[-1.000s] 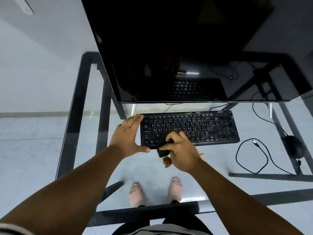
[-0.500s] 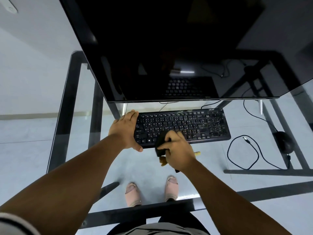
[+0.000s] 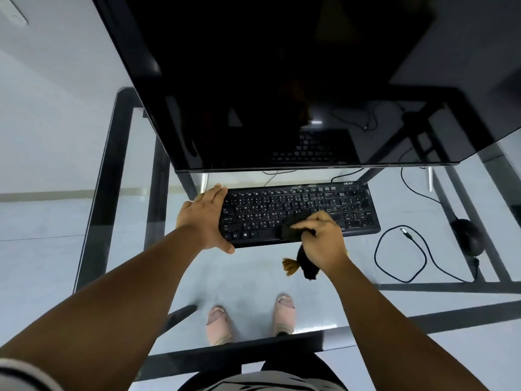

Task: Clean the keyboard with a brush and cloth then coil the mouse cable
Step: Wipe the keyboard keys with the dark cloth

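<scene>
Bracing hand: left hand (image 3: 203, 218) lies flat and open against the left end of the keyboard, fingers straight along its edge, thumb hooked at the near corner.
Keyboard: black Acer keyboard (image 3: 352, 210) sits on the glass desk (image 3: 248, 280), just under the dark monitor (image 3: 282, 80).
Wiping hand: right hand (image 3: 324, 239) has its fingers curled, pinching a black cloth (image 3: 290, 231) pressed onto the keys near the space bar.
Brush: brush (image 3: 290, 266) lies beside the near edge of the keyboard, bristles poking out left of the cloth's hanging tail.
Cable: loose mouse cable (image 3: 400, 255) loops on the glass right of the keyboard.
Mouse: black mouse (image 3: 469, 235) rests further right.
</scene>
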`<state>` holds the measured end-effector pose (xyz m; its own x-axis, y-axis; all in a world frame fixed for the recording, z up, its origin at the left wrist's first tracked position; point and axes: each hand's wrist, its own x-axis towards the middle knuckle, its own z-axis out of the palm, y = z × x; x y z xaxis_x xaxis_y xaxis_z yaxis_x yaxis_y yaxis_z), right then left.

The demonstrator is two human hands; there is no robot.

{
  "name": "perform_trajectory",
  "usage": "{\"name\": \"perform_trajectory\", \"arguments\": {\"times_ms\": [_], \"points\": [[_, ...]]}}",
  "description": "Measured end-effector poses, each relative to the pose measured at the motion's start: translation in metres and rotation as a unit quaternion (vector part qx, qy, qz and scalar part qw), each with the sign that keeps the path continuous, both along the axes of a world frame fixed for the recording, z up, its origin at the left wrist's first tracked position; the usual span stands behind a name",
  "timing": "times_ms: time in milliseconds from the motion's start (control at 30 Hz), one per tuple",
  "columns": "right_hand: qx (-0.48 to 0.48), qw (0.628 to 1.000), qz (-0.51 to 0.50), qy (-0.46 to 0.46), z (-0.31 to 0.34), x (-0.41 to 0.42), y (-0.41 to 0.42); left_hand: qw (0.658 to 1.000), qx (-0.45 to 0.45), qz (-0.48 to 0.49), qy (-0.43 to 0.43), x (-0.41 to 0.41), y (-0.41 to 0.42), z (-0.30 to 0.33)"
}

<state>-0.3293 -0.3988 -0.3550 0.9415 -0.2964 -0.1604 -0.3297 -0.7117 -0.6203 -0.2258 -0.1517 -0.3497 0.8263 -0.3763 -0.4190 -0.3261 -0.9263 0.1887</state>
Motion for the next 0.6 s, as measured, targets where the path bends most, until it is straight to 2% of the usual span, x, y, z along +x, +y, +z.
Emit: {"name": "perform_trajectory", "arguments": {"times_ms": [67,233,300,367,433,500,600], "points": [[0.007,0.999,-0.017,-0.027,0.001,0.008,0.010,1.000,0.000,0.004,0.001,-0.001,0.001,0.000],[-0.094,0.981,0.167,0.007,-0.001,0.014,0.050,1.000,-0.006,0.014,-0.002,-0.003,0.002,-0.002],[-0.113,0.983,0.148,0.010,-0.002,0.014,0.052,1.000,-0.007,0.017,-0.003,-0.003,0.002,-0.002],[-0.110,0.992,0.050,0.027,-0.001,0.013,0.049,1.000,-0.006,0.017,-0.002,-0.003,0.002,-0.003],[-0.108,0.994,0.001,0.034,0.000,0.013,0.052,1.000,-0.006,0.020,-0.007,-0.003,0.003,-0.005],[-0.113,0.993,0.029,0.031,0.001,0.014,0.063,1.000,-0.008,0.020,-0.009,-0.003,0.003,-0.005],[-0.102,0.986,0.128,0.018,0.001,0.016,0.084,1.000,-0.015,0.023,-0.010,-0.003,0.004,-0.008]]}}
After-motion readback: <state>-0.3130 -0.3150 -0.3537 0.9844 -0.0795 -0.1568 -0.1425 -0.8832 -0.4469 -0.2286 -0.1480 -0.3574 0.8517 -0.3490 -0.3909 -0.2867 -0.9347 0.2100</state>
